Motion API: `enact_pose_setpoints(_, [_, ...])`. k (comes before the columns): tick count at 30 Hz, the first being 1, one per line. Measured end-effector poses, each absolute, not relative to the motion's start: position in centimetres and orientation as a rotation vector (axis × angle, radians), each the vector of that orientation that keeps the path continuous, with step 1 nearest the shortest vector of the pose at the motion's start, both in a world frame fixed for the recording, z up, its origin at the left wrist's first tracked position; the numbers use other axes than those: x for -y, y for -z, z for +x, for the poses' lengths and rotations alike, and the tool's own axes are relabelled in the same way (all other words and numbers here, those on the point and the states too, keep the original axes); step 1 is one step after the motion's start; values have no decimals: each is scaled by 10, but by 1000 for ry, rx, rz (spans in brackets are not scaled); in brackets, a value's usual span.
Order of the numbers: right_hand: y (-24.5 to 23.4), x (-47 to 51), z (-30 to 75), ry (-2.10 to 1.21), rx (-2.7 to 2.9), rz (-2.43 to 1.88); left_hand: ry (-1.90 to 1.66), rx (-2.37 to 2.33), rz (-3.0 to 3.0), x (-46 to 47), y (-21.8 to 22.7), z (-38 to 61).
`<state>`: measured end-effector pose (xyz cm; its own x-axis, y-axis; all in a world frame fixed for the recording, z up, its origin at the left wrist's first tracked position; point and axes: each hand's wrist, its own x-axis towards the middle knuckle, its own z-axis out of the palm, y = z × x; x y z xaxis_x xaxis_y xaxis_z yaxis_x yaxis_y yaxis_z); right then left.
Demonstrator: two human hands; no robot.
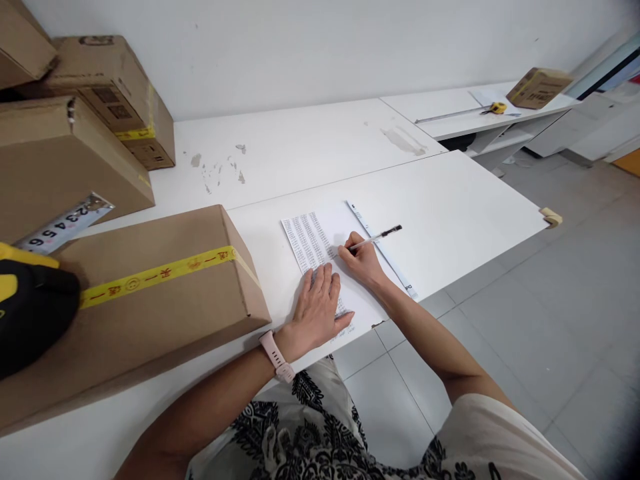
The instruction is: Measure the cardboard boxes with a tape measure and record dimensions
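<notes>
A sheet of paper (333, 223) with several columns of small handwriting lies on the white table. My left hand (319, 308) rests flat on its lower part, fingers stretched out, covering some of the writing. In my right hand (363, 260) a pen (384, 234) with a clear barrel and dark end is gripped, tilted up to the right. Its tip is hidden by my fingers, close to the written columns. A light-blue edged strip (395, 268) runs along the paper's right side, passing by my right hand.
Left of my hands lies a taped cardboard box (165, 320), with a yellow-black tape measure (35, 307) partly over it. More boxes (115, 87) are stacked against the wall. Farther right are another tape measure (497, 107), extended, and a small carton (537, 88). The table edge (480, 263) borders tiled floor.
</notes>
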<state>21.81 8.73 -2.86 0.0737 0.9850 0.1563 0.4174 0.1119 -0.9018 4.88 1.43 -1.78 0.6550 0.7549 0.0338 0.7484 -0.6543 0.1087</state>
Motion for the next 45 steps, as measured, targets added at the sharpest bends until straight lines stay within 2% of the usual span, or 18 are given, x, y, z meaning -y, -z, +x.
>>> enact_pose_setpoints(6, [34,-91,223,-544,1492,-1445,-185,-1280,2716,-12,20,53])
enact_pose_setpoints(9, [40,-93,228,-312,1685,-1455,-329,-1250,2702,12,-7,47])
enact_pose_setpoints(12, [51,-98,233,-194,1826,-1496,-781,-1061,2776,47,-60,18])
enact_pose_setpoints(14, [57,-101,234,-138,1857,-1493,-1141,-1144,2747,65,-99,-18])
enact_pose_setpoints(16, [57,-101,232,-74,1797,-1494,-1436,-1555,2623,73,-129,-64])
enact_pose_setpoints(18, [47,-95,225,-22,1698,-1483,-1569,-1936,2489,70,-146,-113])
enact_pose_setpoints(21, [19,-75,200,-99,1582,-1418,-1347,-2236,2255,54,-149,-168])
enact_pose_setpoints(25, [-16,-35,146,-517,1522,-1266,-1132,-2387,1911,36,-141,-191])
enact_pose_setpoints(28, [-18,-5,111,-780,1575,-1129,-1466,-2209,1650,38,-139,-200])
enact_pose_setpoints(31, [-3,18,93,-932,1596,-1067,-2019,-1658,1374,56,-139,-223])
enact_pose_setpoints(33, [8,27,89,-992,1599,-1052,-2230,-1330,1223,74,-135,-240])
enact_pose_setpoints(37, [17,32,80,-1100,1619,-1052,-2178,-1167,1005,108,-112,-255])
enact_pose_setpoints(40, [2,32,69,-1124,1653,-1011,-2079,-1166,941,120,-91,-251])
enact_pose_setpoints(42, [-19,33,64,-1012,1661,-1029,-2076,-1133,921,124,-87,-247])
enact_pose_setpoints(45, [-59,32,67,-783,1589,-1131,-2089,-1065,908,128,-106,-241])
